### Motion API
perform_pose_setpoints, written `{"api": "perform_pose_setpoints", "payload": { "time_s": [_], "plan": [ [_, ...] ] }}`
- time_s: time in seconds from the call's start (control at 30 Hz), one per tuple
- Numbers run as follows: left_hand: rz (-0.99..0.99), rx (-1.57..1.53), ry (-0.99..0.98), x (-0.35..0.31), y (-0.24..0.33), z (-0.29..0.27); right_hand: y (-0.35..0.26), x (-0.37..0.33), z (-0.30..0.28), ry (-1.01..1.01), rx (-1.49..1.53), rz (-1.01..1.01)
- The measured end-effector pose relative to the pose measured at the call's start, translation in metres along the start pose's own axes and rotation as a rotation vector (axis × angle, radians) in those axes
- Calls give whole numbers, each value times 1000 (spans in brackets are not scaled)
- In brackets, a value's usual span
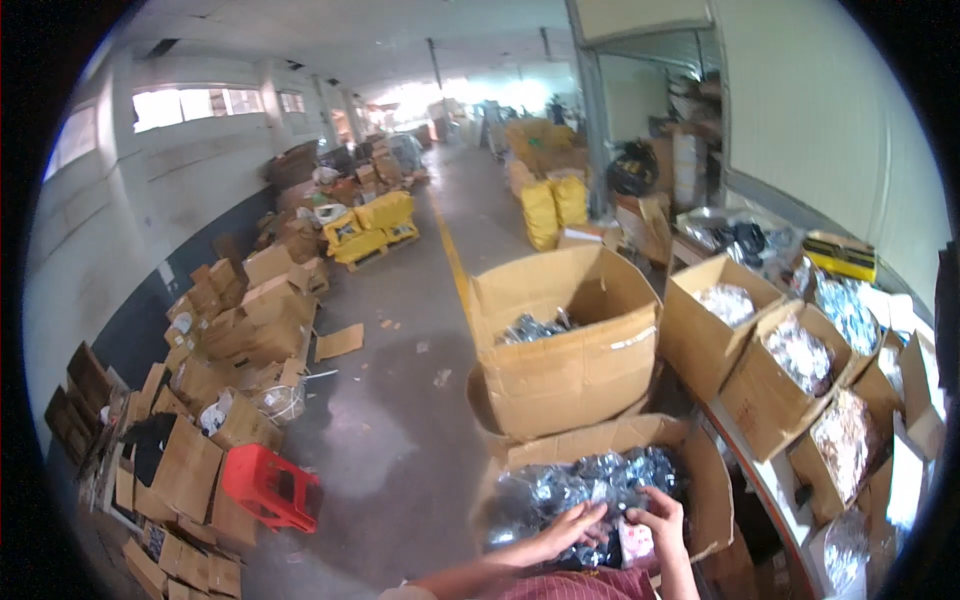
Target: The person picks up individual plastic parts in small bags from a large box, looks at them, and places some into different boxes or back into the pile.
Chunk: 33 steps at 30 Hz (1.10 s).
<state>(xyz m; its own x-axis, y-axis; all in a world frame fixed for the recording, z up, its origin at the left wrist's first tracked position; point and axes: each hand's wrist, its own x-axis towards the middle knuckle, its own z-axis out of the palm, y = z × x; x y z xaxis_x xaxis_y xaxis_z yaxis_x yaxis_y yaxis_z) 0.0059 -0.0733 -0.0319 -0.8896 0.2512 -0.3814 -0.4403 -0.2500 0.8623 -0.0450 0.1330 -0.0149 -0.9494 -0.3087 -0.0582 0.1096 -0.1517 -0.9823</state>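
Both hands are over a low open carton [715, 500] filled with dark items in shiny clear plastic bags [585, 480]. My left hand [575, 530] reaches in from the lower edge, its fingers stretched out and apart over the bags. On the right, my right hand [662, 518] is bent, thumb and fingers closed on a clear plastic bag at the pile's near side; the bag's contents are hard to make out. A packet with a pink and white face [637, 545] lies between the hands, just below the right fingers.
A taller carton [570, 375] with bagged items stands just beyond. Several open cartons [780, 385] of wrapped goods line a bench at right. A red plastic stool [272, 488] and heaped cardboard [265, 320] are at left. Yellow sacks [375, 228] stand farther along the aisle.
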Motion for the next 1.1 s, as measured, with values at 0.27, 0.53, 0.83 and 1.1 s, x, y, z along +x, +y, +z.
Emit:
{"api": "perform_pose_setpoints", "payload": {
  "time_s": [0.27, 0.53, 0.83, 1.1],
  "plan": [
    [280, -113, 200, 6, 81, -6, -45, 31, 11, -257, 24, -114],
    [575, -478, -57, 48, 198, -68, 156, 129, -127, 219, -892, 272],
    [182, -416, -245, 34, 163, -72, 276, 66, -183, -26, -1401, 846],
    [-276, -472, -101, 35, -25, -74, 254, 77, -163, -490, -1524, 919]
  ]
}}
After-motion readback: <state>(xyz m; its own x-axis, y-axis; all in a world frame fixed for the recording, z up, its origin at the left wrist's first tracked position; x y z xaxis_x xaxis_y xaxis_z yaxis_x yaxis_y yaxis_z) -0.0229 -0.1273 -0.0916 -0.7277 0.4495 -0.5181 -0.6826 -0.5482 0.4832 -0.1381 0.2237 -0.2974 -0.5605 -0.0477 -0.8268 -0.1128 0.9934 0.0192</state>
